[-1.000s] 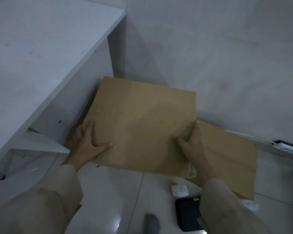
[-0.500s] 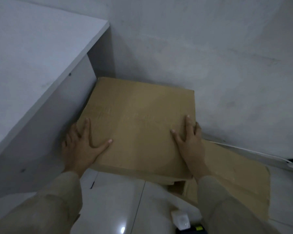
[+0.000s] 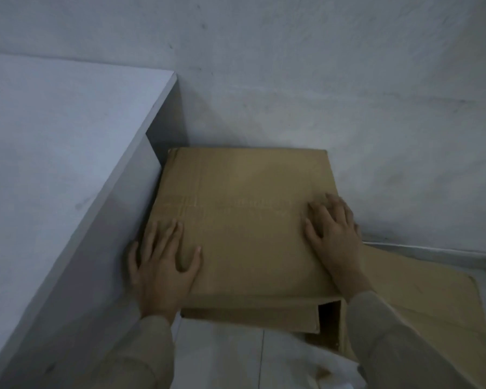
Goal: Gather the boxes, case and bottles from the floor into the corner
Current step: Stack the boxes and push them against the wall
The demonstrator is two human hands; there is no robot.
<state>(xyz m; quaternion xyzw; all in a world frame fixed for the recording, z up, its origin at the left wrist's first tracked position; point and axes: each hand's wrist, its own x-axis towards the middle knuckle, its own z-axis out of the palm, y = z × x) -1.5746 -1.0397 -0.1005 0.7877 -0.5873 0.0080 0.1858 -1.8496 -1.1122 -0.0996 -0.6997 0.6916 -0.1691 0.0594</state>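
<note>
Your left hand [image 3: 163, 265] and right hand [image 3: 334, 234] lie flat, fingers spread, gripping nothing, on the cardboard box [image 3: 242, 220] in the corner.

Long beige sleeves [image 3: 141, 357] — bare hands

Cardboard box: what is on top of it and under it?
Both hands, left and right, lie flat on the box. Flattened cardboard pokes out from beneath its right side; the rest underneath is hidden.
</note>
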